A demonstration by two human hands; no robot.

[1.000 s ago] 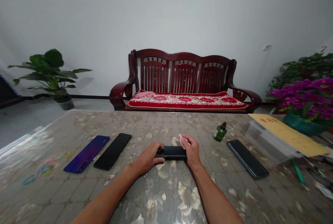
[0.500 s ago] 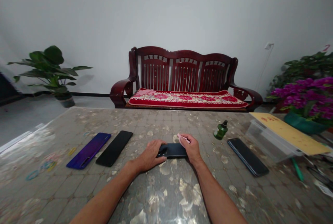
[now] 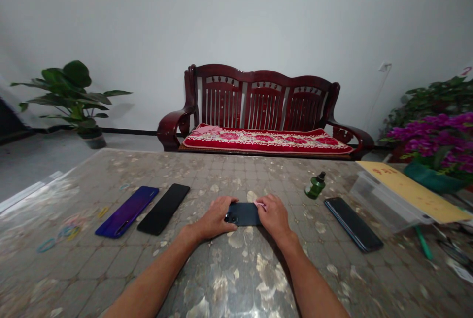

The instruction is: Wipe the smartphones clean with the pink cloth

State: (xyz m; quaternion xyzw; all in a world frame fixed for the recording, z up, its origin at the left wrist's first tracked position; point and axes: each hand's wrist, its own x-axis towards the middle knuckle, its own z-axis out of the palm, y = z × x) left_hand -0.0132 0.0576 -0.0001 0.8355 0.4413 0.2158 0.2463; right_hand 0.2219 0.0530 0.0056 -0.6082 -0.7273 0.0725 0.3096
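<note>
A dark smartphone (image 3: 247,215) lies in front of me, back side up, with its camera block at the left end. My left hand (image 3: 216,217) grips that left end, fingers along the far edge and thumb along the near edge. My right hand (image 3: 274,215) is closed over the phone's right end, pinching a small pale pink piece (image 3: 260,204) against it. Most of that pink piece is hidden by the fingers, so its kind is unclear. Left of my hands lie a black phone (image 3: 164,209) and a purple-blue phone (image 3: 127,211).
To the right stand a green spray bottle (image 3: 315,185), another dark phone (image 3: 354,224) and a clear plastic box (image 3: 384,204) under a yellow folder (image 3: 414,190). Coloured rubber bands (image 3: 68,231) lie at the left. Beyond the patterned table (image 3: 236,268) is a wooden bench (image 3: 262,101).
My right hand has come down onto the phone's right end, and the pink piece, held up before, is now pressed at its back. The left hand keeps its grip.
</note>
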